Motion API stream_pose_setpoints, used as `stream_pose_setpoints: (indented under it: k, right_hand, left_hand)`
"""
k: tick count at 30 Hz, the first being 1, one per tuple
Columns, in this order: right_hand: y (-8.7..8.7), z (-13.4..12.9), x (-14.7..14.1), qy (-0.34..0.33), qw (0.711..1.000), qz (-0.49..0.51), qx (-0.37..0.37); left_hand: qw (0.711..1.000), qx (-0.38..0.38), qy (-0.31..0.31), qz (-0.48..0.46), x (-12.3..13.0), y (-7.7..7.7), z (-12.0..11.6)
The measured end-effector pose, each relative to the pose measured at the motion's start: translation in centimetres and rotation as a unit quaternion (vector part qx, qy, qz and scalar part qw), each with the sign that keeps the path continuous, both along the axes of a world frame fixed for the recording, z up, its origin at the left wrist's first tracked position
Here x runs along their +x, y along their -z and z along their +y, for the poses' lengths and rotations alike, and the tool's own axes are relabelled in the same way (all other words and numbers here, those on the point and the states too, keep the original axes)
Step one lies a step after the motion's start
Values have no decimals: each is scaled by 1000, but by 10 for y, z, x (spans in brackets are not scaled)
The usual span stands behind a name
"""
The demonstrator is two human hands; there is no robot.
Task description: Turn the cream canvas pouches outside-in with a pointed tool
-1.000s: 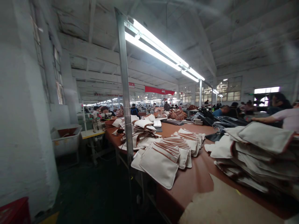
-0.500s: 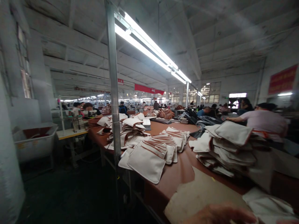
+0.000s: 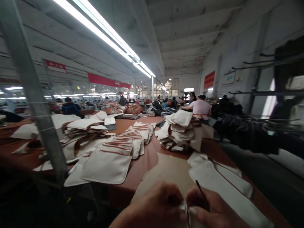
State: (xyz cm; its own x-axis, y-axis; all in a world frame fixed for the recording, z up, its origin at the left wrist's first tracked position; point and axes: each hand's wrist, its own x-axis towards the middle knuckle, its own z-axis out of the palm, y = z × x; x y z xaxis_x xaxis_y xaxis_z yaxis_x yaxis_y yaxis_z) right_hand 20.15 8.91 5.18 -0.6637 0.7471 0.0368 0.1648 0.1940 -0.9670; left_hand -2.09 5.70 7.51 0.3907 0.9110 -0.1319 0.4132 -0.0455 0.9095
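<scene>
Two hands: the left hand [image 3: 156, 202] and right hand [image 3: 211, 205] meet at 6 o'clock, fingertips close together, both pinching one thing.
Pinched piece: a small, cream-white, soft-looking piece [image 3: 185, 209], caught between the hands, its near end hidden or out of view.
Piece's axis: the visible dark edge line runs roughly 12 to 6 o'clock; neither hand is clearly nearer.
Right-hand tool: a thin, dark, stick-like tool [image 3: 201, 191], its upper end tilted towards 11 o'clock; its kind cannot be told.
Past the fingertips: a flat, beige, board-like sheet [image 3: 168, 169] at 12 o'clock, on the brown-covered tabletop [image 3: 142, 167].
Beside the right hand: flat, cream pouches with brown edging [image 3: 215, 177], at 2 o'clock.
Farther left: a fanned row of brown-edged cream panels [image 3: 106, 166], at 10 o'clock.
</scene>
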Motion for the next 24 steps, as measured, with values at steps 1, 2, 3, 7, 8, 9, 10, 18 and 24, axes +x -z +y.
stream_pose_setpoints:
  k: [1, 2, 3, 7, 8, 9, 10, 18, 24]
  right_hand:
    - [2, 0, 2, 13, 1000, -11, 8]
    - [4, 1, 5, 26, 999, -18, 12]
    - [6, 2, 8, 38, 999, -23, 10]
    - [11, 5, 20, 55, 998, -9, -36]
    - [11, 7, 23, 56, 997, -5, -48]
    - [12, 8, 26, 58, 996, -2, -61]
    - [12, 10, 28, 60, 995, 1, -74]
    - [-7, 19, 38, 49, 992, -1, -118]
    - [-3, 26, 40, 43, 979, 39, -194]
  left_hand:
    - [1000, 3, 1, -6, 4, 2, 3]
    - [1000, 1, 1, -14, 7, 4, 5]
    - [1000, -9, 4, -24, 11, 7, 8]
    - [996, -61, 35, -53, 22, 20, 20]
    - [995, -72, 43, -62, 23, 22, 22]
    - [993, -80, 47, -69, 25, 24, 25]
    - [992, -86, 52, -73, 27, 25, 27]
    - [987, -107, 56, -103, 47, 26, 42]
    - [987, -139, 1, -83, 60, 21, 48]
